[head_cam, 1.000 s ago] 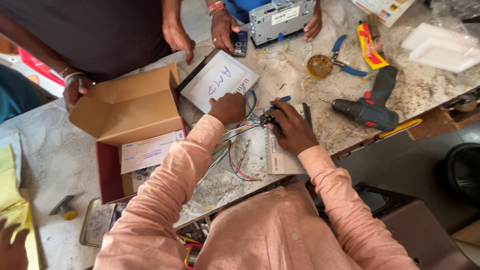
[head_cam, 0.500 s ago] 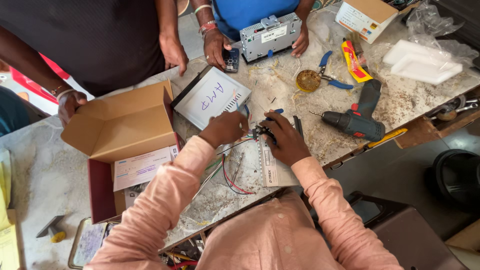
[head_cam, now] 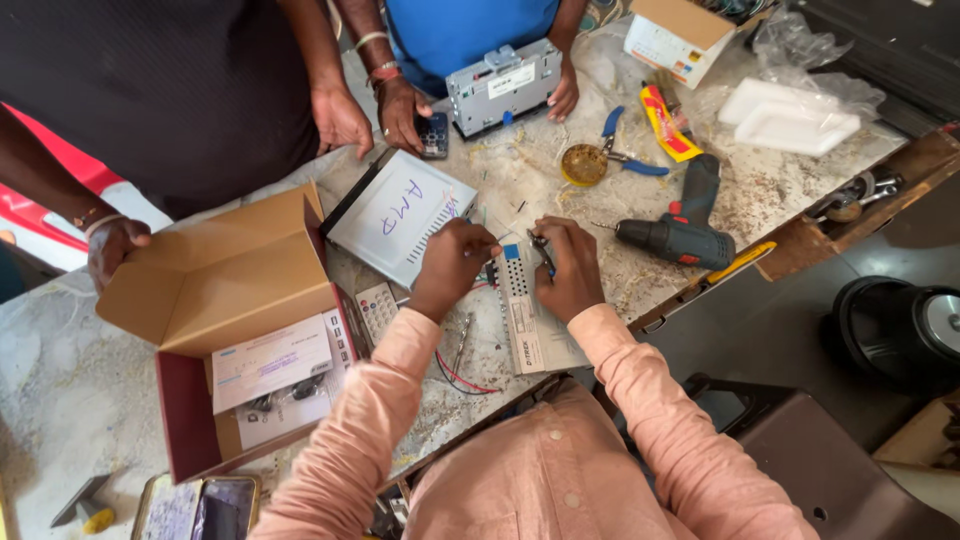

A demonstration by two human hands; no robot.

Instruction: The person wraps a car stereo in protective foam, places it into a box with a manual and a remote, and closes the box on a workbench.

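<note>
Stone bench (head_cam: 60, 400) — both hands on metal unit (head_cam: 525, 310).

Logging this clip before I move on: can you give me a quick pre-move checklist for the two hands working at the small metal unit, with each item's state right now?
1. Both hands on the work: left hand and right hand sit at the top end of the silver perforated unit. Ok.
2. Unit supported: it lies flat on the stone worktop. Ok.
3. Right hand grip: its fingers pinch a thin dark tool. Ok.
4. What the left hand pinches: hidden by the fingers. Cannot tell.
5. Loose wires: red and black leads trail below the left hand. Not ok.
6. Other people's hands: resting at the far edge, apart from the unit. Ok.
</note>
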